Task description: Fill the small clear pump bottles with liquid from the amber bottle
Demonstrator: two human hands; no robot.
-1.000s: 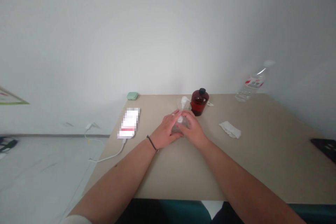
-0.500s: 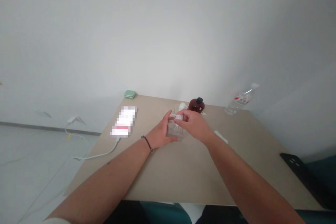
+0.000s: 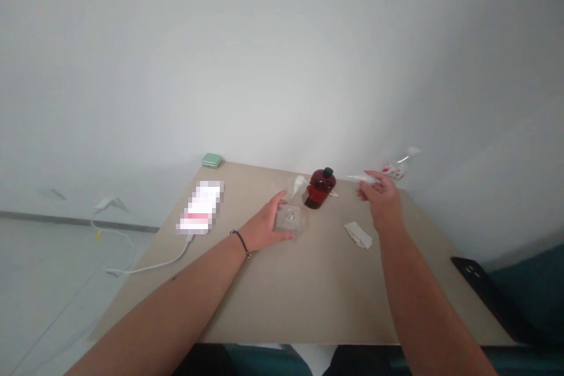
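Observation:
My left hand [image 3: 267, 228] is wrapped around the side of a small clear plastic box [image 3: 288, 218], thumb and fingers on opposite edges. A round shape shows in the middle of the box. My right hand [image 3: 382, 201], raised over the far right of the table, pinches a thin white piece that looks like tissue [image 3: 362, 178]. Just behind the box stands a dark red bottle [image 3: 321, 188] with a black cap. Beside the bottle, a crumpled white tissue [image 3: 299, 183] sits in or against something clear. A folded white tissue [image 3: 359, 235] lies below my right hand.
A clear water bottle [image 3: 396, 167] stands at the back right, partly behind my right hand. On the left are a phone [image 3: 201, 207] with a white cable [image 3: 170, 261] and a green case [image 3: 212, 160]. A black phone [image 3: 480, 288] lies along the right edge.
My right hand has moved away from the box to the right, carrying the white piece. My left hand stays on the box. The red bottle and folded tissue are now uncovered.

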